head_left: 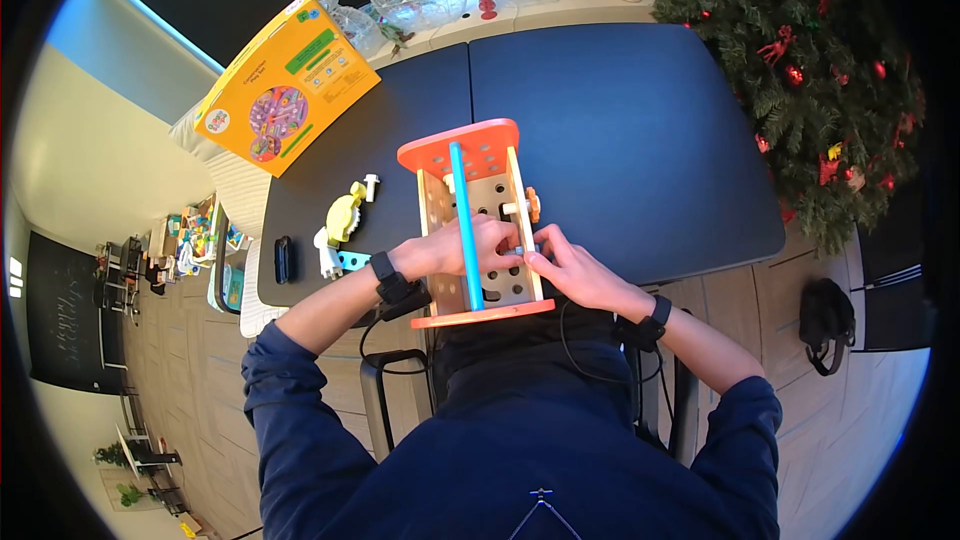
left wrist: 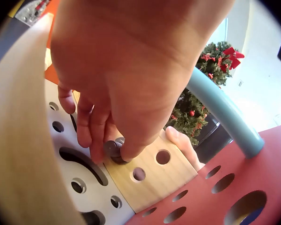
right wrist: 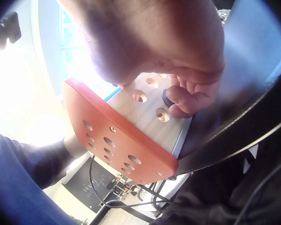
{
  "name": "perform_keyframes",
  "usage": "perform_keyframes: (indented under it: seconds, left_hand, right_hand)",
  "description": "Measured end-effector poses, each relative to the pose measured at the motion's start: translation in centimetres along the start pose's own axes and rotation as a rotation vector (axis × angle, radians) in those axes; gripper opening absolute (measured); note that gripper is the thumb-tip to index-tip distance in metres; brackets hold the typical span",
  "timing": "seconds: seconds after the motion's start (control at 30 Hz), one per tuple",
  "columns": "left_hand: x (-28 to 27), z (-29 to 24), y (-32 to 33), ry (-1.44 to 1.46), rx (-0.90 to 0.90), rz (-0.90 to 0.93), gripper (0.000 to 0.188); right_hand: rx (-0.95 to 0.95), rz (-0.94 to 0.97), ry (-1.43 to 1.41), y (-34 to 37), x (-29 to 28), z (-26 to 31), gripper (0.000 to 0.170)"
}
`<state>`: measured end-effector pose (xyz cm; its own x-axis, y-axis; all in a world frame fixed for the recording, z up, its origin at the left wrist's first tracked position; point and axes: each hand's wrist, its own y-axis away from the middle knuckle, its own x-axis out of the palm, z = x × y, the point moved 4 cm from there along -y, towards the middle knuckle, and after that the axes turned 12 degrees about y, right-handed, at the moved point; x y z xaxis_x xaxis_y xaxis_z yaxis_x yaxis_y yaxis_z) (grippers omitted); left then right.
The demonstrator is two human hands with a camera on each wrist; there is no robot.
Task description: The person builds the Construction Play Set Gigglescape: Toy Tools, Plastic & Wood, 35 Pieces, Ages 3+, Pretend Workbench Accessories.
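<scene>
A wooden toolbox-like frame with red-orange end panels [head_left: 482,316] and a blue bar [head_left: 466,230] across its top stands at the table's near edge. Inside it, my left hand [head_left: 458,244] pinches a grey bolt-like piece [left wrist: 113,148] against the holed wooden side wall [left wrist: 150,171]. Outside the same wall, my right hand [head_left: 585,275] holds a dark round piece [right wrist: 167,97] at a hole with thumb and fingers. An orange knob [head_left: 533,205] sits farther along that wall.
Left of the frame on the dark table [head_left: 610,140] lie yellow toy parts [head_left: 344,218], a blue holed strip [head_left: 352,260] and a black case [head_left: 285,260]. A yellow box [head_left: 290,85] stands at the back left; a decorated tree [head_left: 800,70] is at the right.
</scene>
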<state>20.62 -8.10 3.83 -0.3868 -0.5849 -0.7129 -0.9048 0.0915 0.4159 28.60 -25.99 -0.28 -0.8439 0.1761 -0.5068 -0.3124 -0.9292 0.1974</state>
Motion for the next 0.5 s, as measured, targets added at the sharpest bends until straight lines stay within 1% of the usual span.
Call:
perform_keyframes:
  seconds: [0.07, 0.13, 0.43, 0.5]
  left_hand:
    - [0.02, -0.06, -0.07, -0.006, -0.005, -0.001, 0.046]
    - [-0.12, -0.31, 0.05, 0.009, -0.033, 0.011, 0.046]
    - [-0.05, -0.23, 0.1, -0.005, -0.013, -0.008, 0.047]
    - [-0.27, -0.67, 0.41, -0.007, -0.022, 0.017, 0.047]
  right_hand:
    - [-0.033, -0.037, -0.011, -0.14, 0.22, -0.38, 0.056]
    - [-0.032, -0.033, -0.011, -0.09, 0.23, -0.44, 0.056]
    - [-0.031, -0.024, -0.026, 0.02, 0.19, -0.37, 0.058]
    - [-0.019, -0.007, -0.024, 0.05, 0.13, -0.1, 0.058]
